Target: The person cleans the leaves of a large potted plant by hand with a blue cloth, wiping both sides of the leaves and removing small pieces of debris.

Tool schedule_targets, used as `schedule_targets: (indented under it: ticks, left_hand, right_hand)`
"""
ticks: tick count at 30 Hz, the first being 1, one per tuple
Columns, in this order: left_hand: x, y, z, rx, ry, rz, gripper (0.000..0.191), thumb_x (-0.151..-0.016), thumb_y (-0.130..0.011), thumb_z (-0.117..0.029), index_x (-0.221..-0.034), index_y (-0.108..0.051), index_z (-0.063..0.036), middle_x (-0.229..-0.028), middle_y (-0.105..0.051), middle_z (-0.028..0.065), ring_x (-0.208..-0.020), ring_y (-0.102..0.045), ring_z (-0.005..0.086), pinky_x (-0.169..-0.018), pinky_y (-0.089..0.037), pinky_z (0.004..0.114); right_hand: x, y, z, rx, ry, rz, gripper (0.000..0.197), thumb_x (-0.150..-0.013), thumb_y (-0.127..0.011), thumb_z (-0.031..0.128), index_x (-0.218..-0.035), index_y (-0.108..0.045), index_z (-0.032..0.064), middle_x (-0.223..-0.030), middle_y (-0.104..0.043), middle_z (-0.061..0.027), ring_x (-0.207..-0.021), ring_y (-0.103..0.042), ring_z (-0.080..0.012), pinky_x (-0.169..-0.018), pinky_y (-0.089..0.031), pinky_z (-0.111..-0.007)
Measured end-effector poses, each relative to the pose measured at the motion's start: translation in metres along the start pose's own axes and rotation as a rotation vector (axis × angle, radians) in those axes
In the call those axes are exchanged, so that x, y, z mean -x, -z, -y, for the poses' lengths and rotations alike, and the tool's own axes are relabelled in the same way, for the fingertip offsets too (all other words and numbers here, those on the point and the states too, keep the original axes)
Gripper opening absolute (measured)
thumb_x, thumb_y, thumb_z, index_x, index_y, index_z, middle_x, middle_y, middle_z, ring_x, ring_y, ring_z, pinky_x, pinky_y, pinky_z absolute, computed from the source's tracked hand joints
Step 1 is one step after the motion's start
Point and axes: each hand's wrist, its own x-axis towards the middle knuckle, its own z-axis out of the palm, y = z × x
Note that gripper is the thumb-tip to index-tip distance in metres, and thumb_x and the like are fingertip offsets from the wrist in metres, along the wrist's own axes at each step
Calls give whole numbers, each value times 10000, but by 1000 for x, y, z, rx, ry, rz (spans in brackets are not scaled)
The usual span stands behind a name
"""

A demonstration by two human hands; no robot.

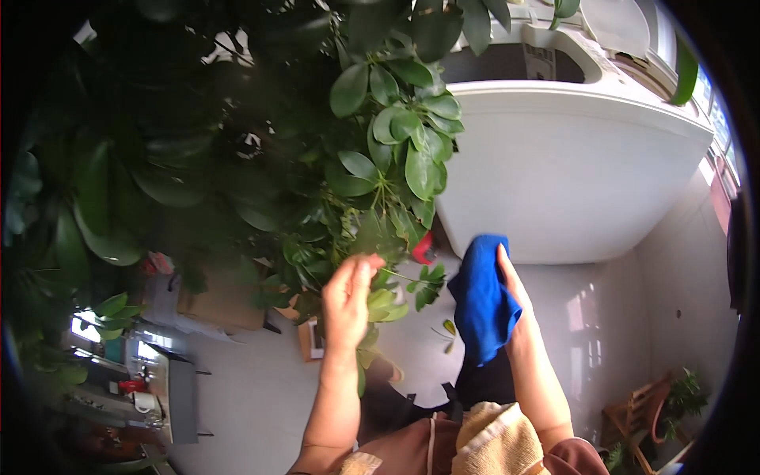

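A blue cloth is draped over my right hand, whose thumb presses it from the side. My left hand is among the lower leaves of a large, leafy green potted-type plant, its fingers curled and slightly blurred. From near those fingertips a thin stem leads to a small leaf cluster; whether the fingers grip it is unclear. Pale green leaves lie just beside this hand. On the floor below, between both hands, is a loose sprig with yellowish leaves.
Beyond the cloth stands a white top-loading washing machine with its lid up. A red object sits by its lower corner. Foliage fills the left. A wooden stand with a potted plant is at lower right; a grey table is at lower left.
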Motion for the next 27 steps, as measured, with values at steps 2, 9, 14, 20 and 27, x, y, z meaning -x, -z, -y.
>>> schedule_targets:
  ticks: [2, 9, 14, 20, 27]
  left_hand:
    - [2, 4, -6, -198, -89, -59, 213, -933, -491, -148, -1046, -566, 17, -865, -569, 7, -728, -467, 74, -664, -390, 203]
    - [-14, -19, -60, -19, -318, -150, 318, -926, -407, -69, -1229, -425, 25, -1257, -475, 157, -1195, -433, 236, -1027, -305, 344]
    - [-47, -28, -100, -206, -109, 163, 413, -871, -563, -141, -1219, -423, 32, -1124, -542, 123, -953, -529, 141, -845, -434, 284]
    - [-108, 5, -114, 176, 140, 383, 326, -882, -527, -127, -1189, -500, -22, -1118, -577, 92, -1004, -571, 202, -895, -449, 364]
    - [-126, 55, -144, 914, 252, 659, 363, -941, -396, -179, -1265, -450, -24, -1382, -379, 120, -1270, -370, 275, -1015, -340, 494]
  right_hand:
    - [-5, 4, -12, 7, 82, -214, 488, -842, -567, 468, -1102, -548, 55, -970, -617, -136, -841, -598, -277, -757, -505, -426]
    - [17, 15, -13, -189, 17, -75, 485, -789, -627, 378, -1108, -534, 25, -1011, -608, -160, -888, -594, -301, -822, -481, -456]
    - [23, 25, 2, -136, 73, -53, 515, -782, -594, 370, -1131, -501, 4, -1015, -604, -138, -821, -612, -295, -732, -514, -454]
    - [34, 25, 7, -89, 89, 24, 502, -797, -574, 364, -1124, -499, -9, -996, -608, -141, -797, -621, -289, -691, -528, -437]
    - [35, 35, 14, -119, 96, 20, 514, -801, -564, 377, -1132, -493, -9, -990, -614, -145, -742, -628, -289, -648, -537, -427]
